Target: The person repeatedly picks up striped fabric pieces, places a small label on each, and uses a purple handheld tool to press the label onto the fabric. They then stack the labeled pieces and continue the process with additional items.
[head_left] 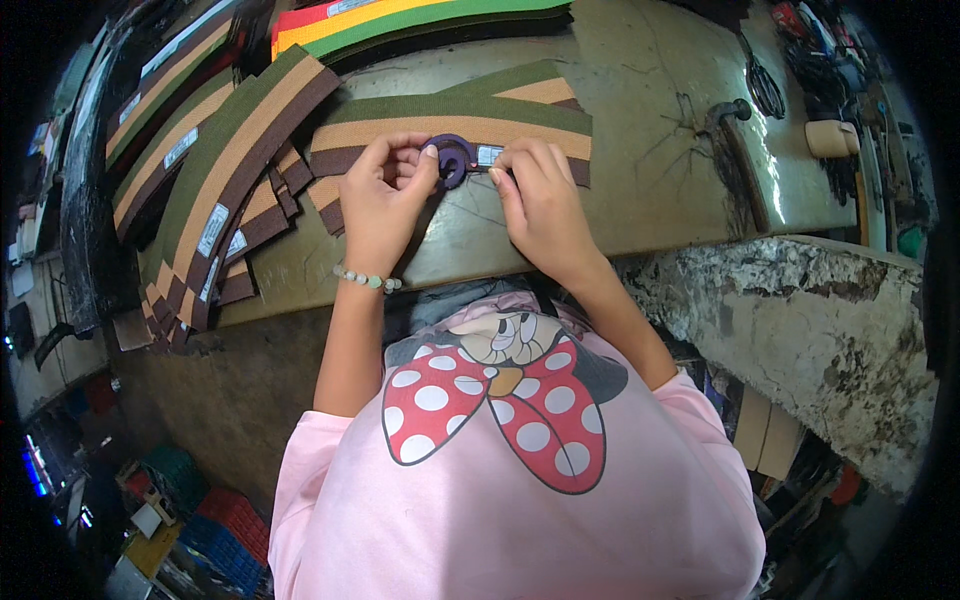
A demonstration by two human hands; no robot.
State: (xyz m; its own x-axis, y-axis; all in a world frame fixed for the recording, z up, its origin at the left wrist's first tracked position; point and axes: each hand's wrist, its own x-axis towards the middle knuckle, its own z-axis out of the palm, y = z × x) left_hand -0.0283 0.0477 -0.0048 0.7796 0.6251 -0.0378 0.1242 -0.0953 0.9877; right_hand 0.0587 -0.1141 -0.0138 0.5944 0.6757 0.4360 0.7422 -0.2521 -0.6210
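Purple ring-shaped fitting (452,158), seemingly light and rigid, lay on a brown, tan and green striped webbing strip (455,128) on the tabletop (640,150), pinched at its rim by left hand (385,200) and right hand (540,205), best gripped there.

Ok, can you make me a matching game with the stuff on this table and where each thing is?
Things:
1. purple roll
2. bracelet
3. scissors
4. strap pile

Places:
A. far right on the table
B. between both hands
C. left side of the table
D. on the left wrist

Pairs: 1-B, 2-D, 3-A, 4-C
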